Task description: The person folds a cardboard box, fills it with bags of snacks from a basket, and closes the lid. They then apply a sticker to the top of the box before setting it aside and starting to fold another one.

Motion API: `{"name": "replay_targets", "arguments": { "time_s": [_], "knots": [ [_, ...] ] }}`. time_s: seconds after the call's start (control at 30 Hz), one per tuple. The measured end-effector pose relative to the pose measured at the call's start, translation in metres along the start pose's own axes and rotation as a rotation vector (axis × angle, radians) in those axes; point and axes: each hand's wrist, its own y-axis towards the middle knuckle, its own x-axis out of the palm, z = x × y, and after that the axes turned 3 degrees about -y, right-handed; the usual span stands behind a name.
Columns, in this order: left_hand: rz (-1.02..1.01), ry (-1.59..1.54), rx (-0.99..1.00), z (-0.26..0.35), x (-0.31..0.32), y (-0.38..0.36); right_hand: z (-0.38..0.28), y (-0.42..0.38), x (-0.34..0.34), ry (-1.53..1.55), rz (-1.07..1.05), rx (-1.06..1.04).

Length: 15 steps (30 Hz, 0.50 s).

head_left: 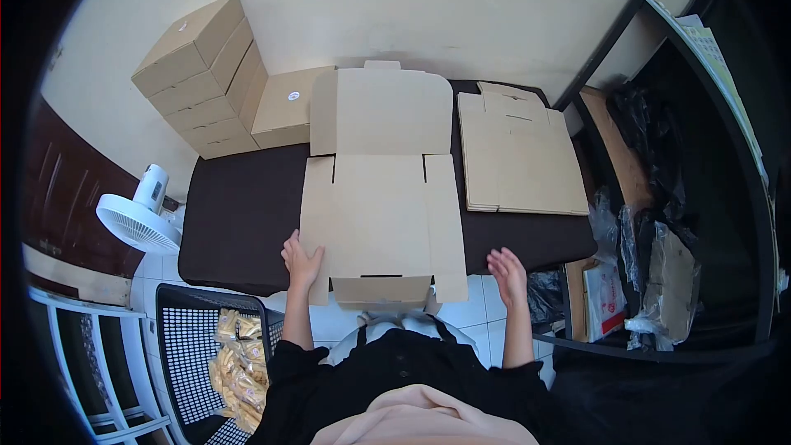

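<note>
An unfolded cardboard box blank lies flat on the dark brown table, its lid panel pointing to the wall and its front flap hanging past the near edge. My left hand touches the blank's left side near the front corner, fingers apart. My right hand hovers off the blank's right side with nothing in it, its fingers stretched out. To the right of the blank rests a stack of flat cardboard blanks.
Folded boxes stand stacked at the back left, beside a single closed box. A white fan is left of the table. Below it, a black basket holds packaged goods. A dark shelf with plastic-wrapped items borders the right.
</note>
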Motion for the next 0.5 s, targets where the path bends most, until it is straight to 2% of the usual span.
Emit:
{"name": "replay_targets", "arguments": {
  "time_s": [0.03,0.1,0.13,0.2,0.23,0.33,0.37,0.5],
  "knots": [
    [0.008,-0.002,-0.004,0.000,0.000,-0.002,-0.004,0.017,0.007,-0.002,-0.009,0.001],
    [0.032,0.036,0.004,0.003,0.001,-0.005,-0.006,0.054,0.022,0.243,-0.002,0.059],
    [0.043,0.034,-0.002,0.007,0.000,-0.004,-0.010,0.067,0.031,0.240,-0.013,0.061],
    [0.002,-0.011,-0.084,0.013,-0.002,-0.004,-0.016,0.088,0.048,0.370,0.059,0.137],
    [0.011,-0.012,-0.093,0.014,-0.001,-0.004,-0.017,0.095,0.056,0.341,0.148,0.152],
    [0.038,-0.004,-0.095,0.015,0.001,-0.005,-0.032,0.092,0.080,0.179,0.198,0.163],
    [0.043,-0.024,-0.098,0.015,0.002,-0.004,-0.030,0.102,0.084,0.146,0.292,0.207],
    [0.013,-0.081,-0.108,0.023,-0.002,-0.006,-0.033,0.116,0.082,0.086,0.346,0.245]
  ]
}}
